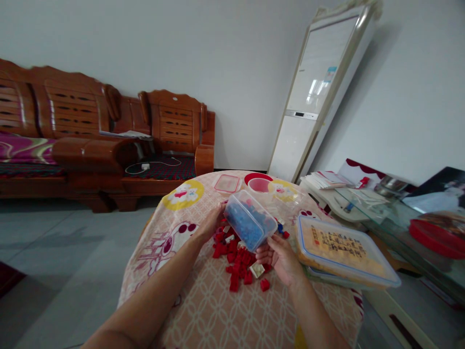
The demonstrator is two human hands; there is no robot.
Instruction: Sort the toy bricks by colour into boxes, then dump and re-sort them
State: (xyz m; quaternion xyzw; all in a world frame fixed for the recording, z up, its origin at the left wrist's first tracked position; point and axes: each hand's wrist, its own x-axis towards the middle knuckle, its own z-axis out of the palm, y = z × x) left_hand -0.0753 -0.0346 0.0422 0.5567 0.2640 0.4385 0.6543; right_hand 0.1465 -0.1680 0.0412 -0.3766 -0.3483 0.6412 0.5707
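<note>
Both my hands hold a clear plastic box (250, 219) filled with blue bricks, tilted above the table. My left hand (213, 220) grips its far left end, fingers partly hidden behind it. My right hand (278, 256) grips its near right corner from below, fingers curled. Under the box lies a heap of red bricks (236, 259) with a few white pieces among them, spread on the patterned tablecloth (218, 310).
A large lidded box of yellow pieces (345, 249) sits right of my hands. Behind are a pink-rimmed lid (227, 183), a red tub (258, 183) and a clear container (290, 194). A glass table (410, 213) stands at right, a wooden sofa (90, 131) at left.
</note>
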